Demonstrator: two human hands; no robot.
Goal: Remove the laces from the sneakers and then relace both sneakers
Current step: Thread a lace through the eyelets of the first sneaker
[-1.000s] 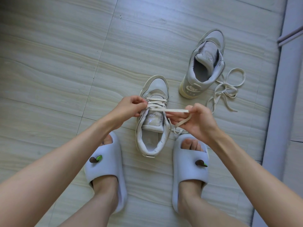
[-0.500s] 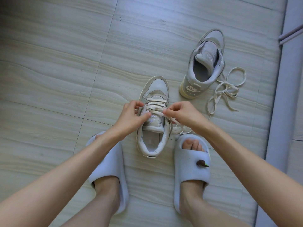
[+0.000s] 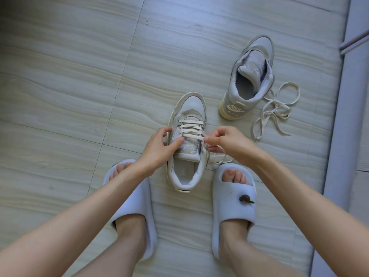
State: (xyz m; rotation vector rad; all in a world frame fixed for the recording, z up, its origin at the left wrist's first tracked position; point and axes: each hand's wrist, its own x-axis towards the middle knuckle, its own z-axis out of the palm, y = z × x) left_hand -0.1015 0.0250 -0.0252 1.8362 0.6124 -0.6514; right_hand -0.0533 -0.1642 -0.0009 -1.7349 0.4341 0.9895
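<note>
Nearest to the camera, two pale grey foam slides (image 3: pixel 232 208) stand on the floor, the person's feet in them. Between them stands the near grey sneaker with a cream sole (image 3: pixel 186 156), its heel towards the person and its toe pointing far. It looks light, with a soft padded collar and a flexible tongue, so it can tip or slide on the smooth floor if the lace is pulled hard.

The left hand (image 3: pixel 157 146) rests against the left side of this sneaker; its thumb presses on the tongue and its other fingers are loosely spread along the left eyelet side. It holds no lace, as far as I can see. The right hand (image 3: pixel 227 142) pinches the flat cream lace (image 3: pixel 191 128) between thumb and forefinger at the right eyelet side, and a loose end hangs under this hand. The lace is thin, soft and limp; it is best taken near its stiff tip. Three or four rows are already crossed, and the upper eyelets are still free.

Farther to the right stands the second grey high sneaker (image 3: pixel 249 84), with no lace in it and its tongue folded inward. Just beside it, on the right, the second cream lace (image 3: pixel 277 108) lies in loose loops. The pale striped stone floor tiles (image 3: pixel 69 86) look hard and slippery.
</note>
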